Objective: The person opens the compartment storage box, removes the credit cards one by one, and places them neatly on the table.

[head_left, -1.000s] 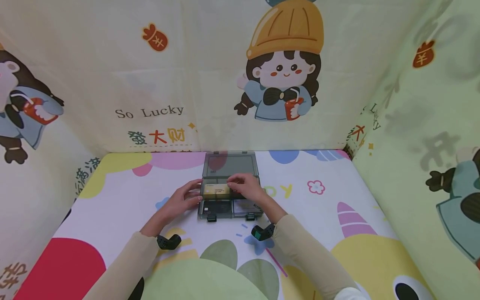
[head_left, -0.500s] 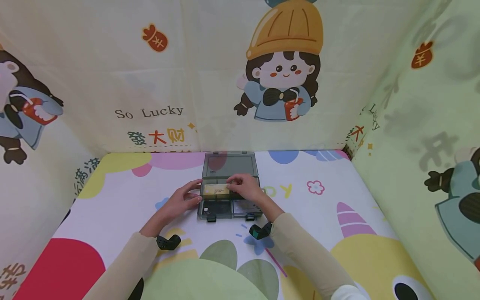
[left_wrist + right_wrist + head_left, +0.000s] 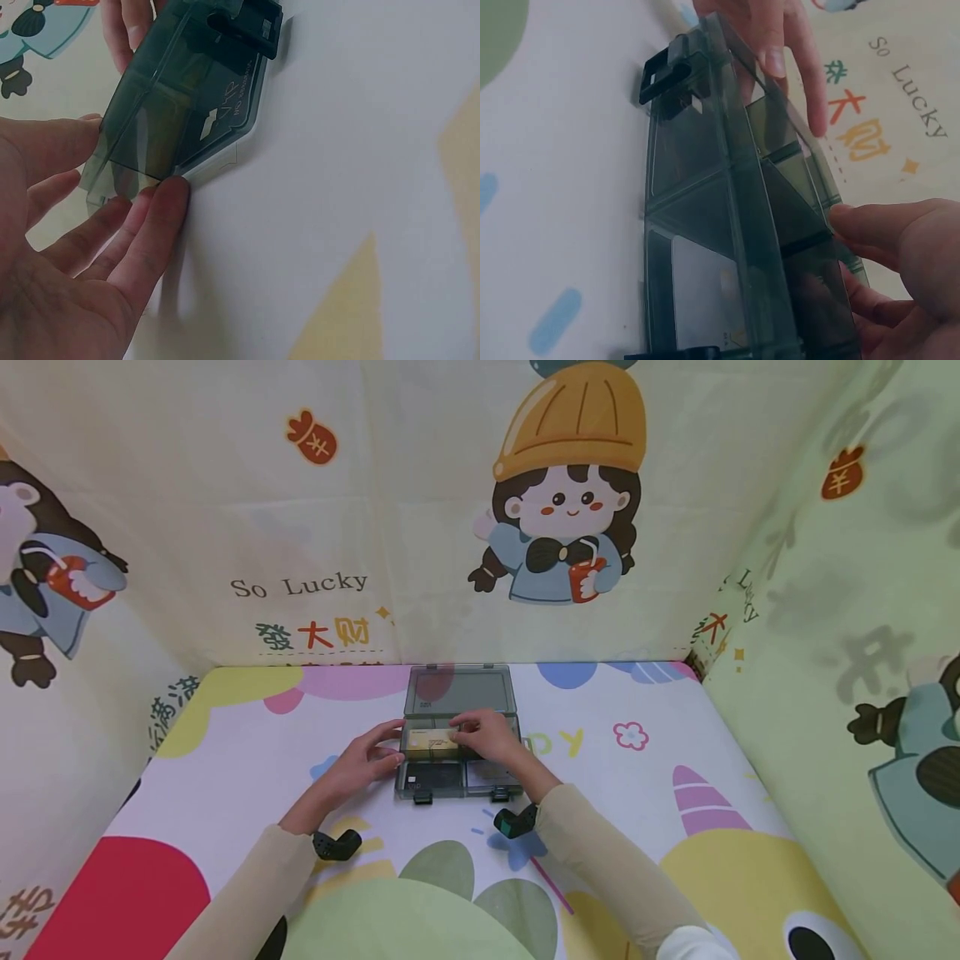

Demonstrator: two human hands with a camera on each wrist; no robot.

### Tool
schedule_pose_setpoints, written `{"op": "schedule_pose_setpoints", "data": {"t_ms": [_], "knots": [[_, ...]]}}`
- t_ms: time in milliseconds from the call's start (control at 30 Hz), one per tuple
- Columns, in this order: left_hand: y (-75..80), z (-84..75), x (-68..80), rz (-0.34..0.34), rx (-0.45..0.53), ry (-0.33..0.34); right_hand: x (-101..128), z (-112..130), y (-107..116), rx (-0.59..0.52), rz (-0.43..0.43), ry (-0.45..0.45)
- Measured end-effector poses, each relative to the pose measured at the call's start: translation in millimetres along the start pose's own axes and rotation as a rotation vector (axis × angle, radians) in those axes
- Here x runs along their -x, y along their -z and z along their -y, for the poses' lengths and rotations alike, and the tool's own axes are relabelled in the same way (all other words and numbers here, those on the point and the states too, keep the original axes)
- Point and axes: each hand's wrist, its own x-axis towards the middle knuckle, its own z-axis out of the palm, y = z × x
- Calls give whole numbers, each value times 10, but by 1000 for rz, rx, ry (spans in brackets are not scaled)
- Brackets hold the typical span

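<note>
A see-through grey-green compartment box [image 3: 463, 787] stands with its hinged lid [image 3: 465, 687] tipped back. A yellow card [image 3: 427, 742] sits in its back left compartment, a black card [image 3: 435, 775] in the front left one and a pale card [image 3: 709, 300] in the front right one. My left hand [image 3: 362, 763] touches the box's left side, its fingers fairly straight and spread, as the left wrist view also shows. Thumb and bent fingers of my right hand [image 3: 487, 737] pinch at the right end of the yellow card; the fingertips cover that end.
Two black clasps [image 3: 423, 797] stick out from the box's front edge. The table has a colourful printed cloth [image 3: 600, 802]. A printed fabric wall [image 3: 420, 527] rises behind the box, with others at left and right.
My right hand has shifted a little to the left along the back compartments, its wrist moving left too. My left hand and the box have stayed in place.
</note>
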Motion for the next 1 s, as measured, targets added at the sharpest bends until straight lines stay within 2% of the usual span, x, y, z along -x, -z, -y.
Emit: {"op": "schedule_pose_setpoints", "data": {"t_ms": [100,367,633,767,1000], "knots": [[-6,1,-4,-2,-5,5,-1,21,-1,25,11,4],[-15,-12,8,5,2,8,-13,69,-21,129,64,-56],[-3,12,-15,-2,-5,16,-60,102,-19,222,140,-40],[-3,12,-24,1,0,29,-87,114,-35,274,155,-37],[-2,7,-19,-1,-3,42,-111,130,-63,302,173,-37]]}}
